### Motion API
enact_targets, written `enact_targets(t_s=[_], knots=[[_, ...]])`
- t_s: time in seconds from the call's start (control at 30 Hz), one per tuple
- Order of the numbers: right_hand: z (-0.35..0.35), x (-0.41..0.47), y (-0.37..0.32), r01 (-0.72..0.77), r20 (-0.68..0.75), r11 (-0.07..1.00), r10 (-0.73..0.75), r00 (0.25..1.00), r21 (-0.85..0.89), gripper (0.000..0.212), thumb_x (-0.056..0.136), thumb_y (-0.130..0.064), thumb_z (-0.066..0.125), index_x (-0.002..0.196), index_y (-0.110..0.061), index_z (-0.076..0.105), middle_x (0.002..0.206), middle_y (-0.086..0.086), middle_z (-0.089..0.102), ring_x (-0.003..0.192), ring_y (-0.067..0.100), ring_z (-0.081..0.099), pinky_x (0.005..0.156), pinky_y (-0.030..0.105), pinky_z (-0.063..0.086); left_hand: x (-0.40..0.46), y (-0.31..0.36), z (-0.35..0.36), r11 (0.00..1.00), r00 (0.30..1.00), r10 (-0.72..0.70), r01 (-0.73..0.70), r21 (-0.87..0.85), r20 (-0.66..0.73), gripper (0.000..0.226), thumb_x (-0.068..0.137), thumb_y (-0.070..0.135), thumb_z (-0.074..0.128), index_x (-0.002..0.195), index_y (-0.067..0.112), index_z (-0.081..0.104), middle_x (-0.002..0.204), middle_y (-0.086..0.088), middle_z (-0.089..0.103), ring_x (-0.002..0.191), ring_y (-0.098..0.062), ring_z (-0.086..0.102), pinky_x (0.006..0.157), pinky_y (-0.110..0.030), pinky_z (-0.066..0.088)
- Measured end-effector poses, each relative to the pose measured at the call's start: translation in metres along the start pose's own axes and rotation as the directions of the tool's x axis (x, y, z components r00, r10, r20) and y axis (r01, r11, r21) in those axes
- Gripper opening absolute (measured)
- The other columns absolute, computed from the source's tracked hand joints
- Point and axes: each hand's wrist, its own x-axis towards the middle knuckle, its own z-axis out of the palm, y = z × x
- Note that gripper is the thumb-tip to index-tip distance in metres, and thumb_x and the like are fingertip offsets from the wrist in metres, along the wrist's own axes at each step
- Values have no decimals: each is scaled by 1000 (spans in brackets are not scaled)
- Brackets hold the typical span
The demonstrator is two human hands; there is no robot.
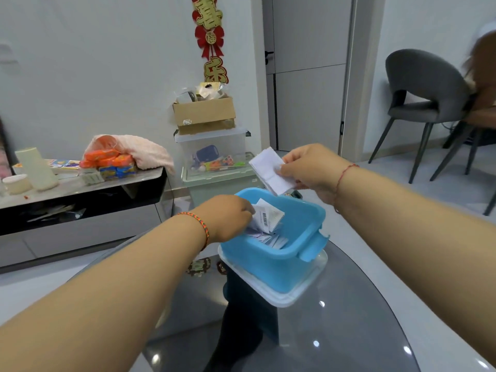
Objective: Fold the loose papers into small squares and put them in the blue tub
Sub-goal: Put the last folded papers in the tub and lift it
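Observation:
The blue tub [279,267] stands on its clear lid on a round glass table, a little beyond the middle. Several folded white papers [276,240] lie inside it. My left hand [228,218] reaches over the tub's left rim and grips a white receipt with a barcode [269,217] that sticks up from the pile. My right hand [314,170] hovers above the tub's far rim and pinches a folded white paper [268,170], held tilted in the air.
The clear lid [284,298] lies under the tub. The glass table [335,331] reaches toward me. A low cabinet [80,200] with snack packs stands at the left, stacked storage boxes [214,157] sit behind the tub, and a grey chair [421,103] stands at the right.

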Motion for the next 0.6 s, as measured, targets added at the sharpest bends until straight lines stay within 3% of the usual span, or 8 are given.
enact_targets(t_s=[0.1, 0.17, 0.27, 0.37, 0.43, 0.53, 0.6], knots=[[17, 6, -5, -176, 200, 904, 104, 974, 388, 7, 93, -7, 55, 87, -7, 58, 93, 14, 66, 84, 24, 64, 79, 36, 55, -3, -6, 1, 1000, 1000, 3, -3, -10, 12, 40, 97, 17, 33, 126, 23, 59, 136, 2, 53, 121, -19, 47, 104, -27, 35], [30, 7, -4, -272, 320, 833, 122, 940, 482, 14, 96, -4, 48, 84, -5, 55, 84, 13, 63, 79, 23, 61, 85, 41, 52, -4, -9, 3, 1000, 1000, 5, -5, -9, 26, 40, 97, 17, 33, 128, 24, 58, 138, 3, 52, 123, -17, 45, 103, -24, 33], [46, 7, -1, -338, 387, 817, 155, 909, 467, 16, 99, -6, 42, 87, -6, 53, 82, 11, 62, 76, 20, 59, 89, 45, 48, -3, -12, 4, 1000, 999, 19, -19, -7, 44, 40, 97, 17, 33, 127, 24, 58, 136, 1, 53, 121, -18, 47, 103, -26, 35], [46, 18, 0, -258, 225, 827, 164, 961, 500, 7, 96, -6, 48, 95, -4, 54, 89, 14, 62, 76, 22, 60, 82, 41, 53, -3, -15, 6, 999, 999, 19, -18, -28, 35, 38, 96, 17, 34, 123, 22, 61, 129, 0, 58, 115, -20, 50, 101, -30, 39], [43, 26, 0, -210, 129, 838, 167, 977, 504, 16, 96, -6, 49, 111, -1, 54, 94, 14, 62, 77, 22, 61, 79, 41, 55, -3, -18, 9, 999, 999, 21, -20, -43, 24, 37, 96, 17, 34, 117, 21, 64, 124, -1, 61, 111, -21, 52, 98, -32, 41], [51, 27, 5, -328, 229, 823, 246, 942, 463, 27, 99, -6, 40, 124, -2, 48, 84, 10, 58, 71, 18, 57, 90, 49, 49, -5, -20, 11, 998, 999, 32, -33, -62, -4, 34, 95, 18, 35, 113, 22, 64, 119, 0, 62, 106, -19, 53, 95, -32, 42], [60, 25, 10, -424, 319, 802, 307, 896, 419, 29, 100, -6, 35, 128, -3, 44, 88, 10, 56, 70, 17, 54, 94, 53, 45, -7, -23, 12, 993, 994, 46, -57, -102, -101, 28, 94, 18, 37, 107, 21, 62, 111, -2, 63, 98, -20, 53, 88, -32, 44]])
